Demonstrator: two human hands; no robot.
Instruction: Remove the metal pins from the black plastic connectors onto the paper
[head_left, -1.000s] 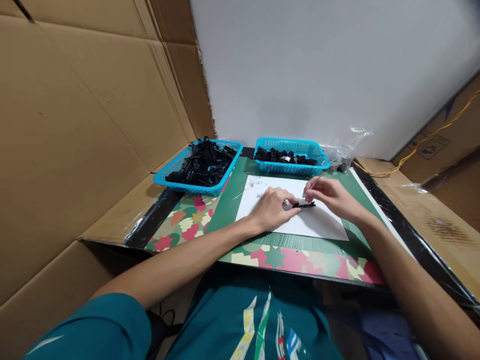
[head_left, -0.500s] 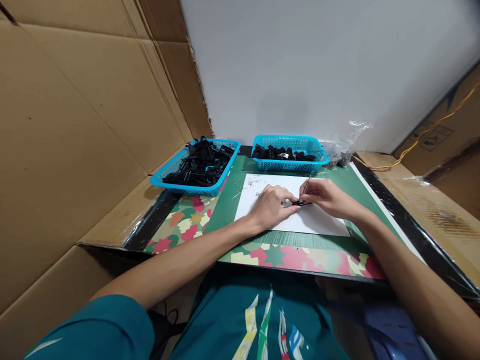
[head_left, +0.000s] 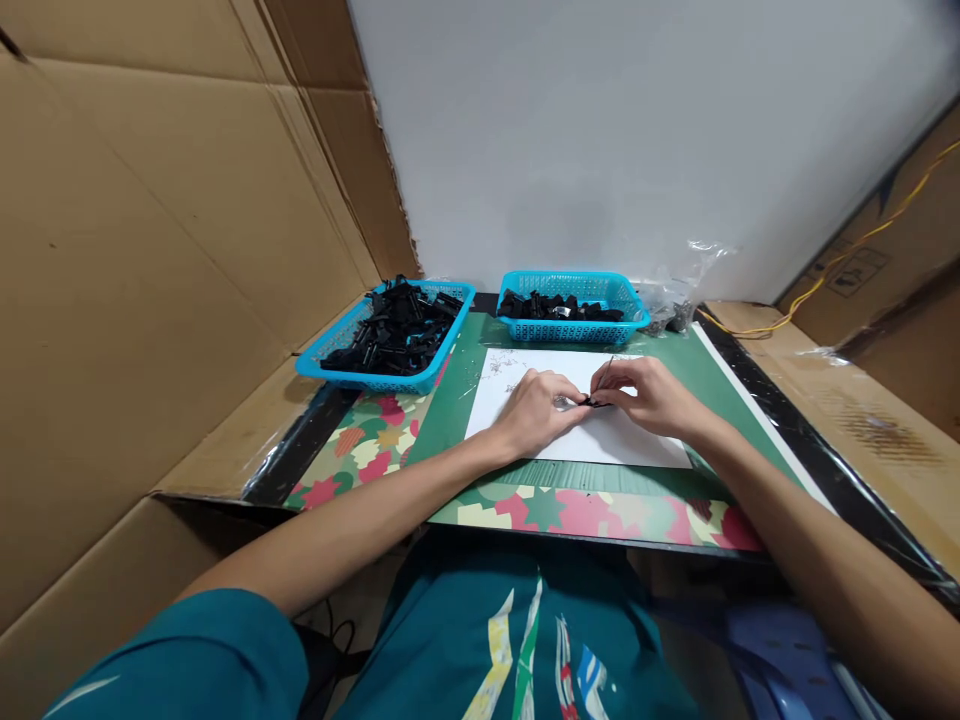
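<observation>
My left hand (head_left: pixel 538 410) rests on a white sheet (head_left: pixel 645 450), thumb and forefinger pinched on a small black plastic piece (head_left: pixel 592 403). From the other side, my right hand (head_left: pixel 646 394) comes close against the same piece. A thin metal tool, like tweezers (head_left: pixel 607 370), stands up slanted between its closed fingers. Its tip is hidden by the fingers at the black piece. Tiny metal parts (head_left: pixel 504 366) lie scattered on the sheet's far left corner, too small to name.
A blue basket (head_left: pixel 367 380) heaped with black plastic pieces stands at the left. Behind the sheet, a second blue basket (head_left: pixel 574 333) holds more black pieces. Clear plastic bags (head_left: pixel 679 312) sit beside it. Cardboard (head_left: pixel 187 250) walls the left side; a yellow cable (head_left: pixel 787 318) runs at the right.
The view has shifted slightly. Both hands stay together at the black piece, and the right fingers and tool have moved only a little.
</observation>
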